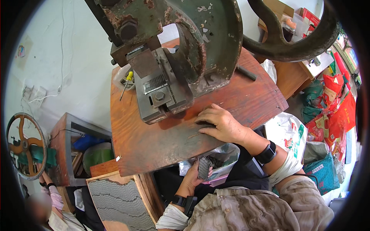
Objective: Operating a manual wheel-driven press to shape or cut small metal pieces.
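- While the left hand (189,180) grips a grey ridged stack (204,168) at lower centre, the right hand (221,122) rests on the tabletop (135,148), fingers loosely curled, apparently empty.
- Judged partway: wooden tray (110,223), lower left, mostly covered with grey rows (119,198); remainder unclear.
- Bag-lined container (230,162), lower centre: grey pieces (213,161).
- Bowl (118,78), upper left: yellow-handled screwdriver (130,75).

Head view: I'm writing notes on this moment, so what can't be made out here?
- Head view: what, if anything, lies under the right hand; its palm and fingers cover it.
- Head view: whether the grey ridged bundle in the left hand is one piece or several; its ridges are too small.
- Head view: the top of the green press; the upper edge cuts it off.
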A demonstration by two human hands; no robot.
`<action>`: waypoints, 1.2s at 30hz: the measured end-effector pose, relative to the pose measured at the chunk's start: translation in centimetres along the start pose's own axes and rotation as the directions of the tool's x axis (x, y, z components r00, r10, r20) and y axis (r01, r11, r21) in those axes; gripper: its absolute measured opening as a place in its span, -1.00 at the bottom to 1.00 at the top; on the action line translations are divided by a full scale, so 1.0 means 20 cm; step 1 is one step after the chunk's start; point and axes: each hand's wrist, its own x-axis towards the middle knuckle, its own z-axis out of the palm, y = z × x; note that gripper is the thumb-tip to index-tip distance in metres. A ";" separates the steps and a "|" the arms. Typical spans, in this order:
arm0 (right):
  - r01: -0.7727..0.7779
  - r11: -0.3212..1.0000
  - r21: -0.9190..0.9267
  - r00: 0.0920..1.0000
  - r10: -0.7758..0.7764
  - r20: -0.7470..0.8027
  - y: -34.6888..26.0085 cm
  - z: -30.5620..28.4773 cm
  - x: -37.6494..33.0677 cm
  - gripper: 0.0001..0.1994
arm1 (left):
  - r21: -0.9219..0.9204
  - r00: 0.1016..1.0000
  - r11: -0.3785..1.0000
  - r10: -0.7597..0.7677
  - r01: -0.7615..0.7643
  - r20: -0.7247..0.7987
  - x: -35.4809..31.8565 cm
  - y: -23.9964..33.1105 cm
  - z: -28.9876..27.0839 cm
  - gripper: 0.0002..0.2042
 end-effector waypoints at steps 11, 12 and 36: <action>0.013 1.000 -0.011 1.000 -0.013 -0.014 0.01 0.01 0.00 -0.70 | 0.062 0.989 0.993 0.110 -0.104 -0.101 -0.07 -0.02 0.04 -0.50; 0.010 1.000 -0.007 1.000 -0.010 -0.015 0.01 0.01 0.00 -0.70 | 0.084 0.982 0.986 0.150 -0.141 -0.113 -0.08 -0.02 0.05 -0.51; 0.175 0.891 0.419 0.951 -0.262 0.161 -0.12 -0.03 -0.28 -0.81 | 0.831 0.700 -0.376 0.714 0.410 -0.022 0.02 -0.07 -0.45 -0.65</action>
